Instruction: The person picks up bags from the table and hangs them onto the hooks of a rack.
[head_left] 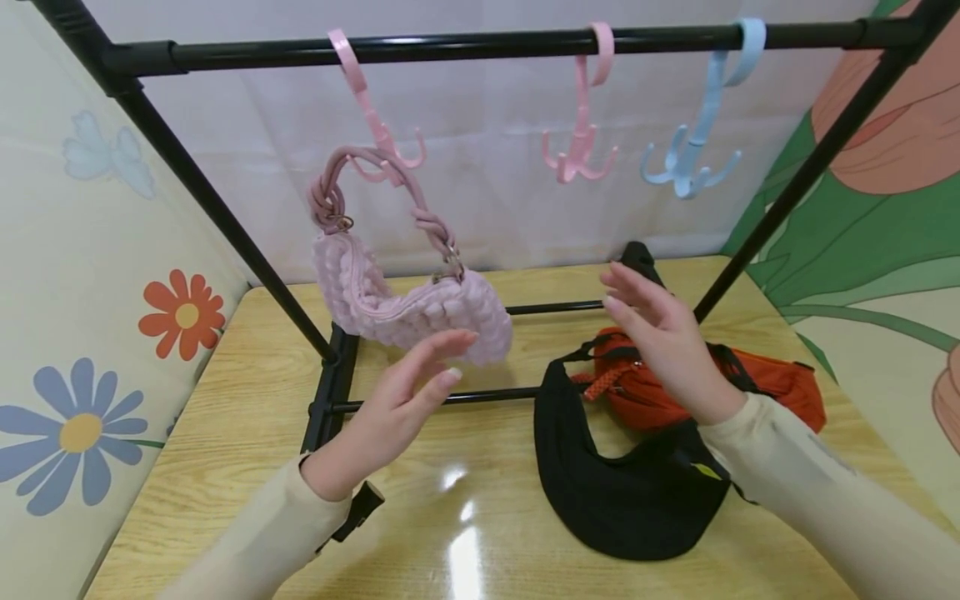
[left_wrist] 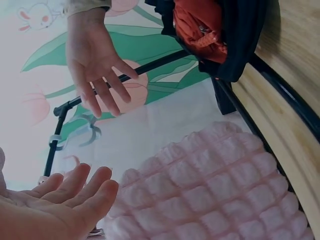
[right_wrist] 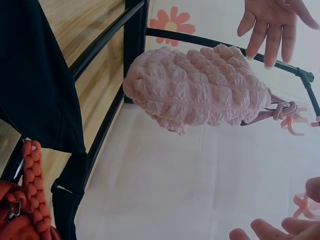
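A pink quilted handbag (head_left: 420,312) hangs by its knotted strap from a pink hook hanger (head_left: 381,137) on the black rail. My left hand (head_left: 393,408) is held just in front of the bag's lower side, fingers extended, holding nothing. In the left wrist view the bag's puffy surface (left_wrist: 200,185) lies beyond the fingers. My right hand (head_left: 667,337) hovers, fingers extended and gripping nothing, above a red bag (head_left: 780,387) and a black crescent-shaped bag (head_left: 630,508) on the table. The right forearm hides part of both bags.
A black rack's top rail (head_left: 480,47) spans the view. Another pink hook hanger (head_left: 580,125) and a blue hook hanger (head_left: 697,133) hang to the right. The rack's lower bars (head_left: 480,397) cross above the wooden table (head_left: 225,492). Flower-patterned panels stand at both sides.
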